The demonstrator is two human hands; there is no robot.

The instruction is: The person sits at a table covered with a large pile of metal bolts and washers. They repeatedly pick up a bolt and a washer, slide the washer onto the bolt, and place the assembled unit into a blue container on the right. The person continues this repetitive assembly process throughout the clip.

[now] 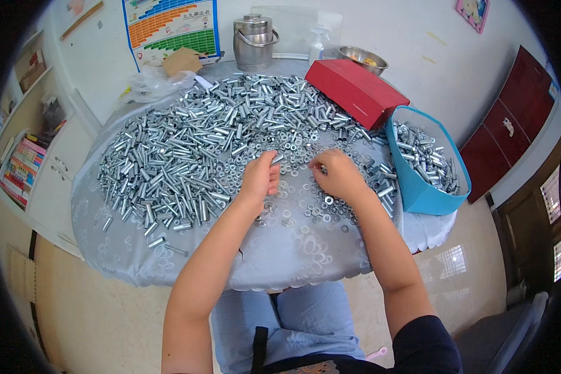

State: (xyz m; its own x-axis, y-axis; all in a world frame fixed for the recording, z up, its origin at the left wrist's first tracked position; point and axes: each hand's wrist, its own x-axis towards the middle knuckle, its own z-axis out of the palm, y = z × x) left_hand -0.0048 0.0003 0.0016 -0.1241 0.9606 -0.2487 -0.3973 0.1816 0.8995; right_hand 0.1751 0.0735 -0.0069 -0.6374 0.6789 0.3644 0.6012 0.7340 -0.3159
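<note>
My left hand (258, 179) is closed around a short silver metal sleeve (277, 159), whose end sticks out past the thumb and forefinger. To its right, my right hand (339, 176) is curled with its fingertips pinched together; a small dark bit shows by them, too small to name. Both hands are held over loose flat washers (286, 187) on the grey tablecloth (280, 252). More washers and a few nuts lie beneath my right wrist. Beyond the hands spreads a large heap of silver sleeves and bolts (187, 140).
A blue open bin (431, 198) with metal fasteners stands at the right, beside a red box (355, 90). At the back are a steel pot (253, 47), a spray bottle (316, 47), a metal bowl (380, 64) and a plastic bag (153, 87). The table's scalloped edge is near my lap.
</note>
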